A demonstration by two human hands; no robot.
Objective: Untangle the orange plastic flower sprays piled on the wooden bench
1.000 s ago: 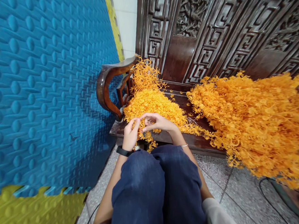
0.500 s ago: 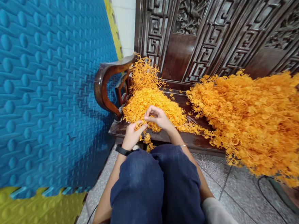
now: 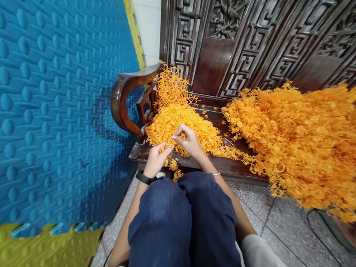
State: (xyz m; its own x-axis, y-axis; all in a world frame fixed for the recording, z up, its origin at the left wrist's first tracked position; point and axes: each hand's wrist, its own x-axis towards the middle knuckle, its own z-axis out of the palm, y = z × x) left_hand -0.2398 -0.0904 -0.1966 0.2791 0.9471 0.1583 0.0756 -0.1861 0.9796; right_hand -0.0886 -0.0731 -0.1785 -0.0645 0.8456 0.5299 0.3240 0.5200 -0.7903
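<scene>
My left hand (image 3: 155, 158) and my right hand (image 3: 188, 140) meet over the front edge of a dark carved wooden bench (image 3: 195, 162). Both are closed on a small orange plastic sprig (image 3: 171, 163) that hangs between them and over the bench edge. The right fingers pinch its upper end. Just behind my hands lies a heap of small orange pieces (image 3: 180, 123). A large pile of orange branched sprigs (image 3: 306, 140) covers the right part of the seat and spills over its edge. A black band sits on my left wrist.
A blue studded foam mat (image 3: 50, 101) stands upright at the left, with a yellow one (image 3: 37, 261) below it. The bench's curved armrest (image 3: 123, 100) is beside the heap. My knees in dark blue trousers (image 3: 181, 227) fill the foreground. A black cable (image 3: 324, 225) lies on the speckled floor.
My right hand has risen and moved back toward the heap, pinching the sprig's top. My left hand stays low at the bench edge. The view shifted slightly.
</scene>
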